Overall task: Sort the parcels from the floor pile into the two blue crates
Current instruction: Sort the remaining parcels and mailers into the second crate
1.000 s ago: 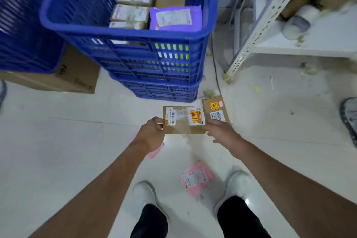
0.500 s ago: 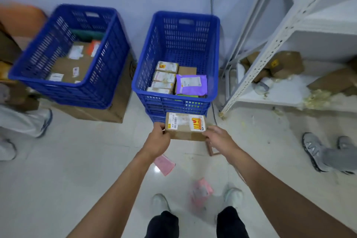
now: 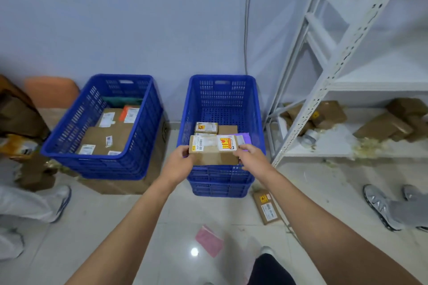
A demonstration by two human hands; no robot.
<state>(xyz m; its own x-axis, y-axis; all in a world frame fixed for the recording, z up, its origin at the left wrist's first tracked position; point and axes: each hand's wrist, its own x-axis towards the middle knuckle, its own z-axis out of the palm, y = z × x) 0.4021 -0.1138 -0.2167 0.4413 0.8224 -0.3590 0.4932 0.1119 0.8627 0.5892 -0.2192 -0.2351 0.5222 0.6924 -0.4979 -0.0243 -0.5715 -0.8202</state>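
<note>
I hold a brown cardboard parcel (image 3: 214, 150) with white and yellow-red labels over the near rim of the right blue crate (image 3: 222, 90). My left hand (image 3: 178, 163) grips its left end and my right hand (image 3: 253, 159) grips its right end. Inside that crate lie small labelled boxes (image 3: 206, 127) and a purple mailer (image 3: 244, 139). The left blue crate (image 3: 99, 157) sits tilted on a flat cardboard box and holds large brown parcels (image 3: 106, 139). On the floor lie a brown parcel (image 3: 266, 207) by my right forearm and a pink mailer (image 3: 209, 240) near my feet.
A white metal shelf rack (image 3: 335, 62) stands at the right, with brown parcels (image 3: 389, 122) and debris on its bottom shelf. Another person's grey shoes (image 3: 379, 206) are at the right, and someone's legs (image 3: 30, 203) at the left. Brown bags (image 3: 18, 113) are piled at the far left.
Both hands have lifted the brown parcel up from the floor and carried it forward to the right crate's near rim. The view has risen from the floor to the wall.
</note>
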